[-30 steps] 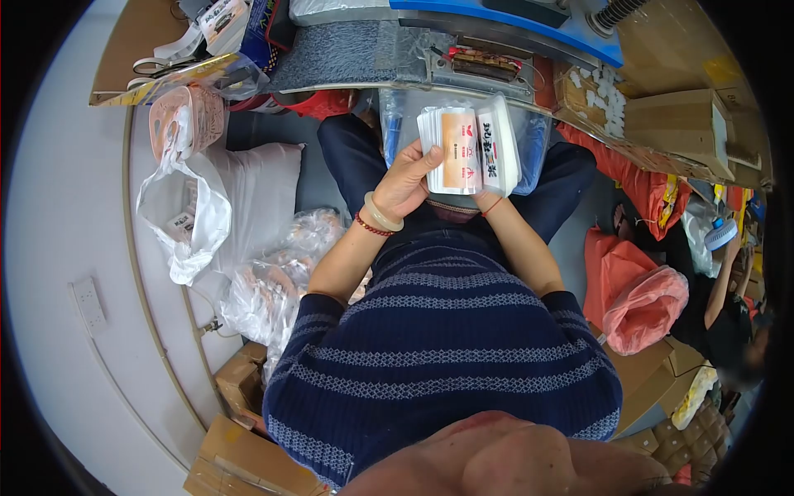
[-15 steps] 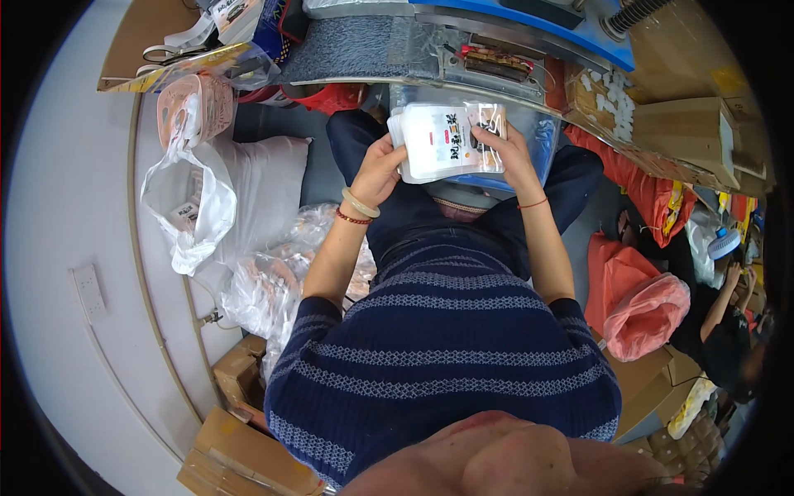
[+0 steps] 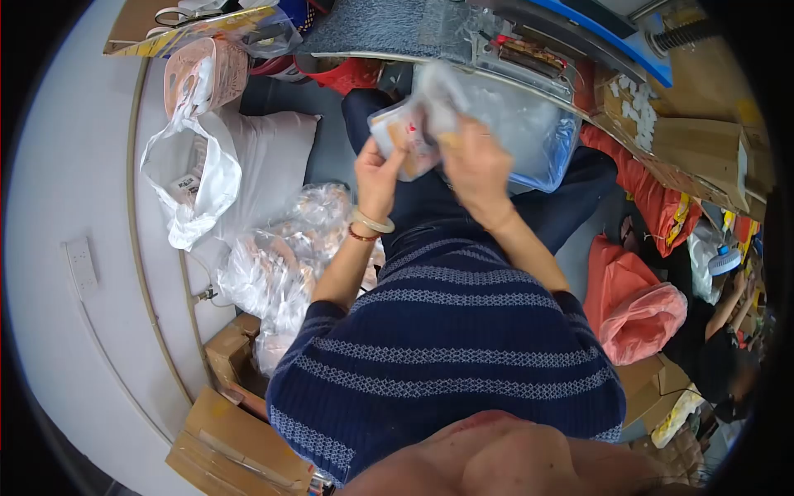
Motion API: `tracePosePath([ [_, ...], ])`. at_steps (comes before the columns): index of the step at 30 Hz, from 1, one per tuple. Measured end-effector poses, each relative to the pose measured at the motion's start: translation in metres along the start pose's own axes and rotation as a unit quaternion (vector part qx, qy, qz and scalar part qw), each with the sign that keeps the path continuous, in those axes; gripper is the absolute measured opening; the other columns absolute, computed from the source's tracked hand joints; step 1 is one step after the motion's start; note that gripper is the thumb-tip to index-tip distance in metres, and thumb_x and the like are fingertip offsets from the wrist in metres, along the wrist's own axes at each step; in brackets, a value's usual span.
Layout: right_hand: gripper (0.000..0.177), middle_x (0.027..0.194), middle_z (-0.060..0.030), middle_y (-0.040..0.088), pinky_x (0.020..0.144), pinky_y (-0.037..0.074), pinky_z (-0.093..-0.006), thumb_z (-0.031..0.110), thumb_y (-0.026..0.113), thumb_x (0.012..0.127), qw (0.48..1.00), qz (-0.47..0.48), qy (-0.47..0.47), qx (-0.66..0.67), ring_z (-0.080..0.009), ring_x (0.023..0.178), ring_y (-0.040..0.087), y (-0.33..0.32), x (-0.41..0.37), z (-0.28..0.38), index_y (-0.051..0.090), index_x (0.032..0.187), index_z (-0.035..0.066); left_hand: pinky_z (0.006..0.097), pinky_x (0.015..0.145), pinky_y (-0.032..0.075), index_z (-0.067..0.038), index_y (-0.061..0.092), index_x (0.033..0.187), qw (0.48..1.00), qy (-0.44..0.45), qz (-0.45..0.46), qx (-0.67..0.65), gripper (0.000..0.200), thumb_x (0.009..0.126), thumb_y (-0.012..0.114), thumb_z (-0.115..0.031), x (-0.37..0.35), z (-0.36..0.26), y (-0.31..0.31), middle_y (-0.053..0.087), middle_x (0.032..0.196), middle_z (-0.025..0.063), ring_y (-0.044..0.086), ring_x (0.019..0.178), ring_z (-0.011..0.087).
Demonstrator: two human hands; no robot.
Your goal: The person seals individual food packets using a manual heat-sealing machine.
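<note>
Above my lap, my left hand [image 3: 378, 183] pinches several flat packaging pouches [image 3: 407, 136], clear with white, orange and red print, between thumb and fingers. Just beside it, my right hand [image 3: 478, 169] is smeared by motion, its fingers closed around the lower end of a second bunch of pouches [image 3: 441, 89]. This bunch is blurred and stands up, tilted, over the rim of the bin. Behind my right hand is a clear blue plastic bin [image 3: 547, 157] with clear plastic in it.
A white sack [image 3: 227, 169] stands open at left, below a pink basket [image 3: 203, 74]. Bagged pouches [image 3: 273, 264] lie beside my left arm. At right are a red bag [image 3: 637, 318] and a cardboard box [image 3: 703, 161]. A workbench [image 3: 372, 33] crosses the front; another person's arm [image 3: 726, 306] shows far right.
The single stack of pouches held by both hands is now in two bunches. My right hand has swung left and inward with one bunch turned upward. The view has shifted slightly.
</note>
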State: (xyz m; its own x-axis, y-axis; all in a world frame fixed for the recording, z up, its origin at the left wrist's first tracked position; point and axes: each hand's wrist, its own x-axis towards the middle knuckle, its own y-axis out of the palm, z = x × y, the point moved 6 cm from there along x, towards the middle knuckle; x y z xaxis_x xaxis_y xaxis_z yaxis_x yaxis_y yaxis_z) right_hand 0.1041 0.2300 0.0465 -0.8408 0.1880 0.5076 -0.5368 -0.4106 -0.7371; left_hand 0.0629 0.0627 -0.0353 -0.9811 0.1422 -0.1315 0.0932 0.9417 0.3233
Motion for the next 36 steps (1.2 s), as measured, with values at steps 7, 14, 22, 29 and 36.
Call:
tracePosePath([
  [7,0.059,0.113,-0.0144,0.062,0.069,0.054,-0.0399,0.033,0.072,0.079,0.995,0.094,-0.019,-0.019,-0.031,0.088,0.062,0.042,-0.016,0.026,0.054,0.124,0.0,0.0325,0.097,0.047,-0.004,0.052,0.132,0.969,-0.116,0.03,-0.217,0.041,0.102,0.052,-0.033,-0.018,0.029,0.001,0.059,0.126,0.0058,0.058,0.113,0.0151],
  [14,0.072,0.133,-0.0186,0.051,0.089,0.046,-0.0435,0.034,0.073,0.077,0.976,0.199,-0.028,-0.081,-0.0351,0.106,0.054,0.063,-0.043,0.03,0.047,0.134,-0.002,0.0262,0.085,0.051,-0.005,0.053,0.129,0.953,-0.187,0.039,-0.236,0.039,0.1,0.057,-0.031,-0.011,0.053,0.004,0.063,0.119,0.0031,0.064,0.099,0.0121],
  [22,0.06,0.134,-0.021,0.055,0.108,0.039,-0.0418,0.03,0.075,0.085,0.942,0.249,0.035,0.224,-0.0376,0.128,0.049,0.013,-0.023,0.001,0.053,0.133,0.001,0.0333,0.093,0.051,0.0,0.056,0.127,0.952,-0.219,0.016,-0.214,0.038,0.091,0.065,-0.01,-0.006,0.072,-0.025,0.066,0.118,0.009,0.064,0.107,0.018],
  [29,0.053,0.129,-0.0146,0.059,0.097,0.05,-0.0347,0.022,0.066,0.095,0.567,0.3,0.464,0.611,-0.0211,0.117,0.059,0.069,-0.103,-0.103,0.045,0.139,0.0,0.0339,0.1,0.046,0.0,0.051,0.133,0.922,-0.306,0.166,-0.169,0.047,0.089,0.066,-0.005,-0.038,0.06,-0.037,0.063,0.125,0.0092,0.059,0.116,0.0183],
  [36,0.041,0.115,-0.0126,0.067,0.087,0.056,-0.0347,0.021,0.066,0.095,0.557,0.275,0.485,0.615,-0.0208,0.101,0.067,0.06,-0.147,-0.099,0.054,0.127,0.0,0.0373,0.116,0.031,-0.009,0.002,0.156,0.94,-0.256,0.218,-0.062,0.112,0.075,0.077,0.009,-0.077,0.082,-0.026,0.024,0.155,0.0129,0.03,0.142,0.0215],
])
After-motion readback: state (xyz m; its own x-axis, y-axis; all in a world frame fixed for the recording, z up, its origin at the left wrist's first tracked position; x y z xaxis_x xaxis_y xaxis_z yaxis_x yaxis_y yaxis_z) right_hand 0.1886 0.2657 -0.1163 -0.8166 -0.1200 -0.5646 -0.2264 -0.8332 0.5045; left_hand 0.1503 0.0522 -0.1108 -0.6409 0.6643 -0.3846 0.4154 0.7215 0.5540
